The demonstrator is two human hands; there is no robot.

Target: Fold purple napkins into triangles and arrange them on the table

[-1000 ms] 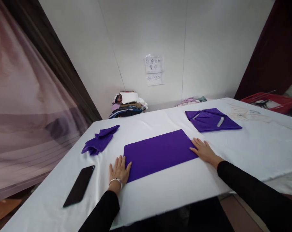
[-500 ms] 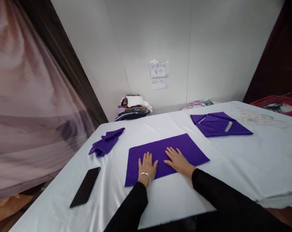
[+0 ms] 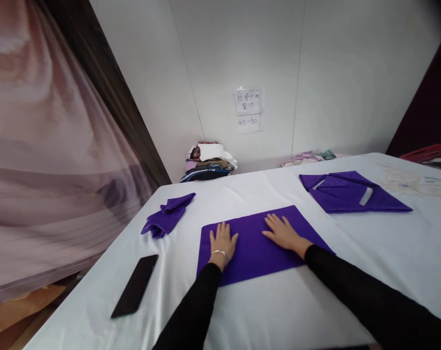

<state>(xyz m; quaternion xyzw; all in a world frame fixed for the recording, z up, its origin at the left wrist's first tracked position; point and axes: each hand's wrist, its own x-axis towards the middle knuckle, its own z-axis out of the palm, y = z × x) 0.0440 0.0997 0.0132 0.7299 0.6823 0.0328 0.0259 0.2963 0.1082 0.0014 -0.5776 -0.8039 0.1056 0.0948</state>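
A flat purple cloth napkin, folded to a rectangle, lies in front of me on a white-covered table. My left hand rests flat on its left part, fingers stretched out, a bracelet at the wrist. On the right part of the same napkin lies my right hand, palm down with the fingers spread. Neither hand grips anything. Black sleeves cover both forearms, and the left one hides the napkin's near left corner.
Left of the napkin are a crumpled purple cloth and a black phone. A folded purple cloth with pale strips lies at the right. Behind the table are piled clothes; a pink curtain hangs at the left.
Both hands have slid a little farther away across the napkin, toward its far edge, staying flat. The whole view has shifted slightly, so things appear farther right.
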